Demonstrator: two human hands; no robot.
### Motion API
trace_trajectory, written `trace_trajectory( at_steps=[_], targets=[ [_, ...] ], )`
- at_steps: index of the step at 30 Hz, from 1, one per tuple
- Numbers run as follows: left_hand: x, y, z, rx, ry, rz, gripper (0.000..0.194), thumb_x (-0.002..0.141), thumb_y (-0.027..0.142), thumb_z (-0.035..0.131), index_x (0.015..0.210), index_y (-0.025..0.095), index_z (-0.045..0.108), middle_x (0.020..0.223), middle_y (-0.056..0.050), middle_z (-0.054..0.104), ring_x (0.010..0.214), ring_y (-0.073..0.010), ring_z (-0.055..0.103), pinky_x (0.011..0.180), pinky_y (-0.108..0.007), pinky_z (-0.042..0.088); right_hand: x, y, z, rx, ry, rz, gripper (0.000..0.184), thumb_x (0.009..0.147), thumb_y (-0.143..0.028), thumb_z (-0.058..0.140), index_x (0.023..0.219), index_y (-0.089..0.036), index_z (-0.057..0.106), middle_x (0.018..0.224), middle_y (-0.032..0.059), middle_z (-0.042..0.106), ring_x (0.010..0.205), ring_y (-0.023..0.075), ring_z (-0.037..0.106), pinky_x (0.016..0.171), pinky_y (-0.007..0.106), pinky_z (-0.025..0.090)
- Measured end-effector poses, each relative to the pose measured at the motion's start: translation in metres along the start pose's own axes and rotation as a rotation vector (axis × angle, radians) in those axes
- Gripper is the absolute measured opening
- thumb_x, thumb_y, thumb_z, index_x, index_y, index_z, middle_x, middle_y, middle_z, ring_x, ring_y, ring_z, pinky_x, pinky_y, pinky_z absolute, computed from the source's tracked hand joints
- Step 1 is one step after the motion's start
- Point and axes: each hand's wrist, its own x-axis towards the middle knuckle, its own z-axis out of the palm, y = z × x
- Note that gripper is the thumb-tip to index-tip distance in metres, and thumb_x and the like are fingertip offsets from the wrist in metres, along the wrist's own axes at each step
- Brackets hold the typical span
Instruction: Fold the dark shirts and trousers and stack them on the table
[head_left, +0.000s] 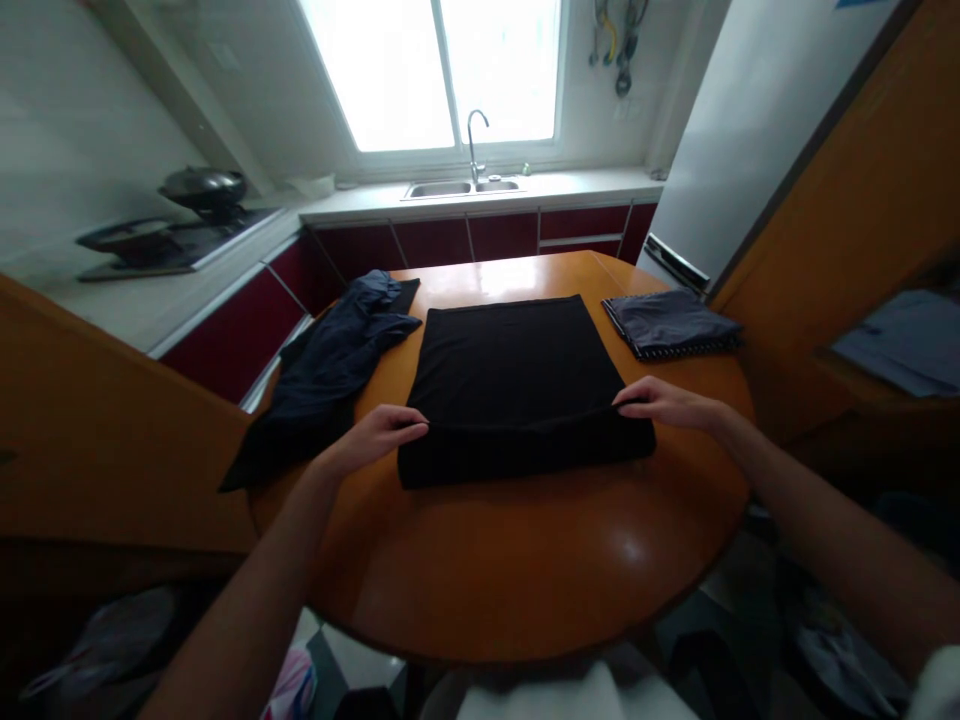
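Note:
A black cloth garment lies spread in a rough rectangle on the wooden table; its exact kind does not show. My left hand pinches the left end of a raised edge near the front. At the right end of that same edge, my right hand has its fingers closed on the cloth. Between the hands the edge is stretched nearly straight, lifted a little above the front strip of fabric, which still rests on the tabletop.
Dark blue and black clothes lie rumpled at the table's left. A folded grey garment sits at the right. Beyond are a sink, a stove with pans and a tall fridge.

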Motion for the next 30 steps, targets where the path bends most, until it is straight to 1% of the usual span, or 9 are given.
trace_trajectory(
  at_steps=[3,6,8,10,13,17,20,26,30],
  targets=[
    [0.030,-0.021,-0.002,-0.043,0.010,-0.063,0.044,0.082,0.058,0.066,0.081,0.015,0.075,0.072,-0.002,0.068,0.067,-0.0151,0.058,0.062,-0.023,0.046,0.035,0.020,-0.003,0.059,0.076,0.028,0.047,0.077,-0.060,0.071,0.084,-0.015,0.077,0.077,0.0032,0.071,0.070,0.0176,0.061,0.063,0.027,0.047],
    [0.057,-0.042,-0.001,-0.103,0.051,-0.165,0.047,0.080,0.061,0.067,0.085,0.015,0.075,0.069,-0.001,0.066,0.061,-0.0135,0.056,0.055,-0.022,0.042,0.068,0.034,-0.001,0.062,0.232,0.065,0.049,0.078,-0.063,0.067,0.083,-0.015,0.075,0.076,0.0038,0.070,0.068,0.0181,0.061,0.060,0.027,0.046],
    [0.073,-0.052,-0.001,-0.128,0.093,-0.200,0.050,0.078,0.062,0.068,0.089,0.014,0.076,0.072,-0.003,0.069,0.062,-0.0147,0.058,0.056,-0.023,0.044,0.086,0.041,-0.001,0.013,0.333,0.081,0.049,0.077,-0.062,0.067,0.082,-0.015,0.076,0.075,0.0047,0.071,0.069,0.0192,0.062,0.060,0.028,0.046],
    [0.087,-0.056,-0.001,-0.112,0.141,-0.183,0.050,0.077,0.062,0.069,0.089,0.014,0.077,0.077,-0.004,0.072,0.068,-0.0169,0.062,0.061,-0.024,0.047,0.100,0.046,-0.001,-0.037,0.377,0.081,0.046,0.076,-0.060,0.067,0.081,-0.014,0.077,0.076,0.0060,0.072,0.073,0.0212,0.064,0.063,0.029,0.048],
    [0.104,-0.055,-0.005,-0.016,0.209,-0.110,0.049,0.076,0.061,0.068,0.088,0.014,0.078,0.080,-0.005,0.074,0.073,-0.0195,0.065,0.067,-0.026,0.049,0.112,0.053,-0.005,-0.078,0.434,0.063,0.043,0.075,-0.056,0.067,0.082,-0.015,0.078,0.080,0.0075,0.075,0.078,0.0237,0.067,0.069,0.032,0.050],
    [0.118,-0.054,-0.009,0.049,0.284,-0.038,0.047,0.078,0.060,0.067,0.087,0.015,0.079,0.085,-0.007,0.077,0.081,-0.0230,0.068,0.075,-0.030,0.051,0.122,0.061,-0.011,-0.116,0.552,0.012,0.042,0.078,-0.056,0.064,0.082,-0.017,0.077,0.082,0.0076,0.076,0.080,0.0251,0.068,0.072,0.034,0.051],
    [0.125,-0.058,-0.006,0.063,0.336,-0.036,0.046,0.078,0.060,0.066,0.085,0.016,0.079,0.087,-0.008,0.078,0.083,-0.0249,0.070,0.079,-0.032,0.052,0.132,0.067,-0.014,-0.147,0.595,-0.009,0.040,0.078,-0.056,0.063,0.080,-0.018,0.076,0.080,0.0079,0.076,0.079,0.0261,0.068,0.072,0.035,0.051],
    [0.131,-0.070,0.002,0.114,0.458,-0.017,0.037,0.082,0.051,0.064,0.089,0.017,0.079,0.093,-0.009,0.079,0.088,-0.0259,0.072,0.082,-0.033,0.053,0.159,0.078,-0.022,-0.136,0.599,-0.008,0.043,0.079,-0.058,0.063,0.084,-0.017,0.076,0.081,0.0074,0.076,0.080,0.0258,0.069,0.072,0.034,0.050],
    [0.134,-0.077,0.004,0.133,0.531,0.001,0.033,0.085,0.046,0.064,0.092,0.018,0.079,0.095,-0.010,0.079,0.091,-0.0263,0.072,0.084,-0.034,0.052,0.172,0.077,-0.027,-0.131,0.599,-0.016,0.043,0.079,-0.057,0.064,0.086,-0.016,0.076,0.083,0.0080,0.076,0.080,0.0257,0.068,0.073,0.034,0.049]
  ],
)
